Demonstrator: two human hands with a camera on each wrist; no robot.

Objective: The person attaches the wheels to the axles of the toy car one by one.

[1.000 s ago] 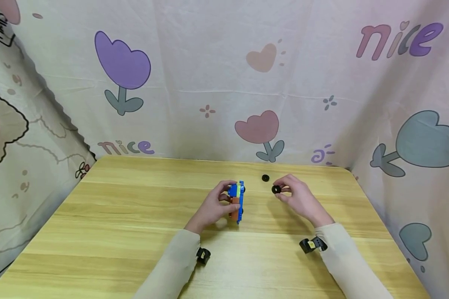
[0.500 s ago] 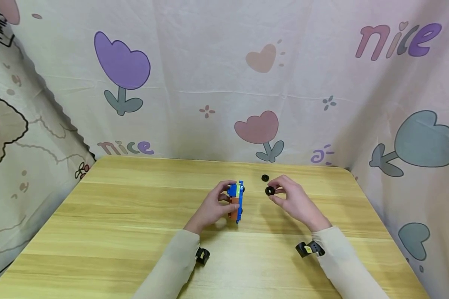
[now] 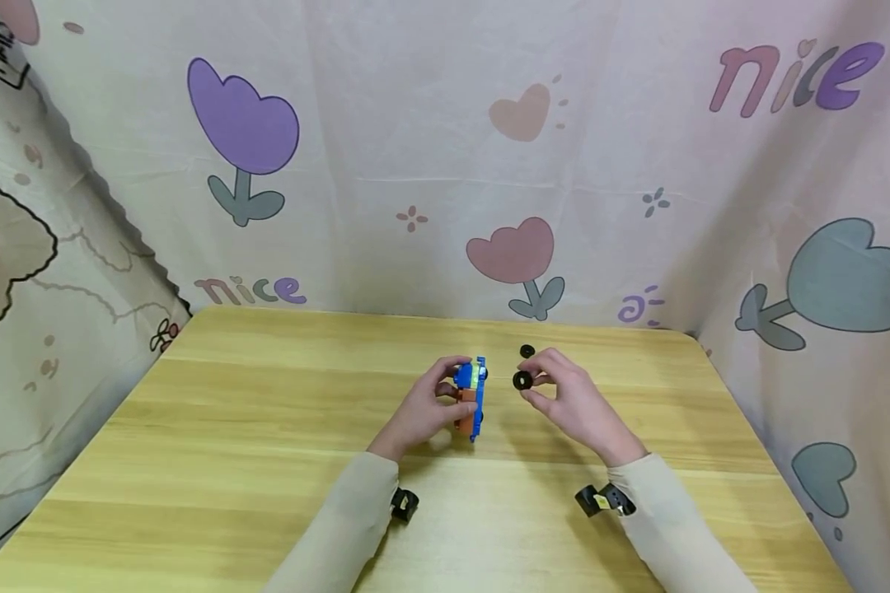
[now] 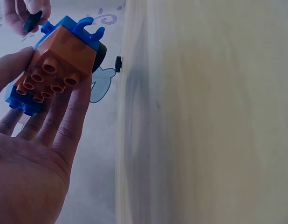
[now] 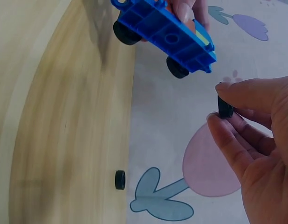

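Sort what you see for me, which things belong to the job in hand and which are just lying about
Job in hand:
toy car, held in the left fingers
black wheel, pinched in the right fingers
second wheel, lying loose, but probably a part too, since it matches

Just around:
table, the work surface
flower-printed cloth behind it
wrist cameras, worn on both arms

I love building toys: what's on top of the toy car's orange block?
On the orange block, round knobs show, nothing stacked on them. The thumb of the left hand covers part of one side; that bit is hidden.
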